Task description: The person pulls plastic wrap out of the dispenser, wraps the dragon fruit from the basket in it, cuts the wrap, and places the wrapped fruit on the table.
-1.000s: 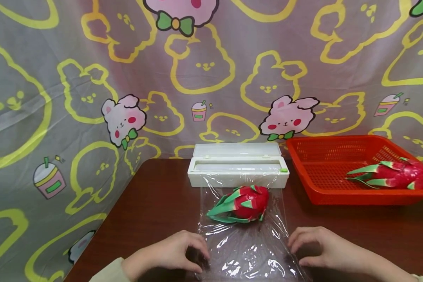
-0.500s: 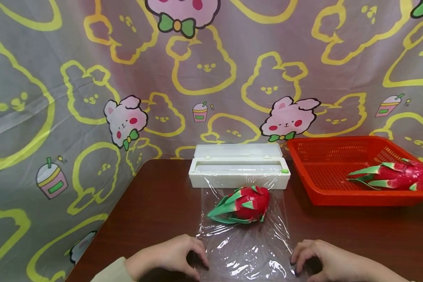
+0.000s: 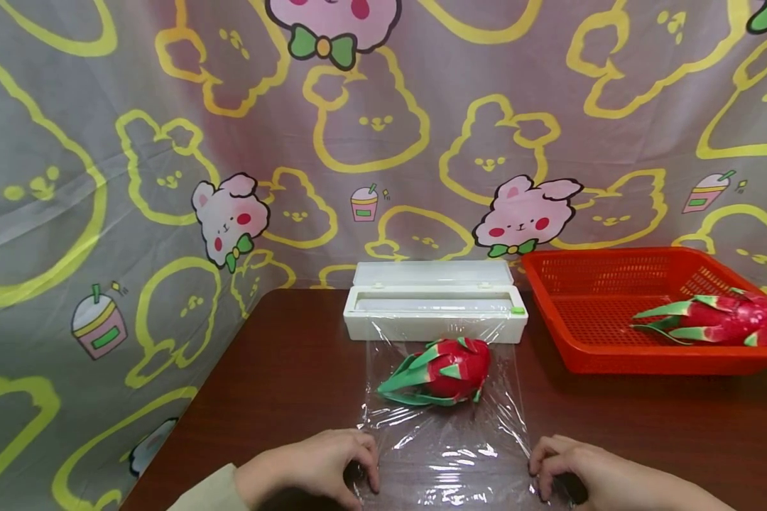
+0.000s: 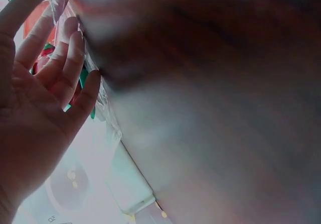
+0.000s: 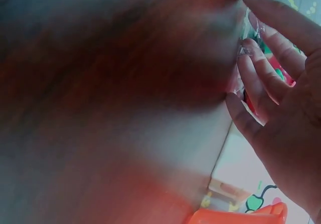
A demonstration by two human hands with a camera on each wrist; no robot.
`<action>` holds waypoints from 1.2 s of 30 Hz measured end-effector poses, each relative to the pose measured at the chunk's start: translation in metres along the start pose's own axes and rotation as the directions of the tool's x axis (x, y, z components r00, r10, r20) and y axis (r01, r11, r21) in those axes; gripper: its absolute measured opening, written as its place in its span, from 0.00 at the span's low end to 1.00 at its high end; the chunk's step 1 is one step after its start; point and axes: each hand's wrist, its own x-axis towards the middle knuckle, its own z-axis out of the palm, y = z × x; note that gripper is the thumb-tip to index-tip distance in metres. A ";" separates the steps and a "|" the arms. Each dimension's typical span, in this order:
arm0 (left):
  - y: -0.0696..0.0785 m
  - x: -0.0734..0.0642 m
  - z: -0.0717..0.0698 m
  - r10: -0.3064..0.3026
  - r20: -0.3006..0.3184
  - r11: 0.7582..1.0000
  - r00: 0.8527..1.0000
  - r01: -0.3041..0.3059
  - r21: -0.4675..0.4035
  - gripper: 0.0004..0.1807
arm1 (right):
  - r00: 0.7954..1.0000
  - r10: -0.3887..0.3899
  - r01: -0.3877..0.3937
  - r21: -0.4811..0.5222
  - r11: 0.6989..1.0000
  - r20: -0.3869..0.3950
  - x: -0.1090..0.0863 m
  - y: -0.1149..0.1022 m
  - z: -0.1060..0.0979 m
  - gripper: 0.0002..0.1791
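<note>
A red dragon fruit (image 3: 457, 372) with green leaf tips lies on a sheet of clear plastic wrap (image 3: 450, 451), leaves toward the left. The wrap runs from a white wrap dispenser (image 3: 434, 328) toward the person. At its left edge, my left hand (image 3: 316, 461) touches the film with its fingertips, thumb apart from the fingers. On the opposite edge my right hand (image 3: 604, 472) has its fingers on the film, and in the right wrist view the fingertips (image 5: 232, 99) meet the dark tabletop. Neither palm holds anything.
A red plastic basket (image 3: 665, 360) stands at the right, with another dragon fruit (image 3: 729, 317) in it. The dispenser's lid (image 3: 433, 272) is raised at the back. A patterned cloth (image 3: 383, 177) hangs behind and left of the brown table (image 3: 281, 376).
My right hand has shifted slightly toward the person along the film's right edge. The left hand has moved down a little. The dragon fruit stays in place on the wrap.
</note>
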 end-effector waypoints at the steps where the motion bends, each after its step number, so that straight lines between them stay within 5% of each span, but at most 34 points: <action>1: 0.000 0.000 0.000 0.001 -0.002 1.000 1.000 -0.001 0.002 0.13 | 1.000 -0.008 0.008 -0.003 1.000 0.001 0.001 0.000 0.000 0.07; 13: -0.004 -0.001 0.003 0.078 -0.033 0.995 0.996 -0.080 -0.062 0.01 | 1.000 -0.014 0.014 -0.012 1.000 0.011 0.003 -0.002 -0.006 0.05; 25: -0.005 -0.002 -0.009 0.105 -0.043 0.983 0.994 -0.110 -0.150 0.03 | 0.999 -0.025 0.026 0.037 0.999 -0.025 0.006 -0.007 -0.011 0.06; 36: -0.005 0.004 -0.022 0.068 -0.147 0.960 0.987 -0.105 -0.261 0.02 | 0.966 -0.202 0.168 -0.204 0.965 -0.160 0.005 -0.016 -0.022 0.10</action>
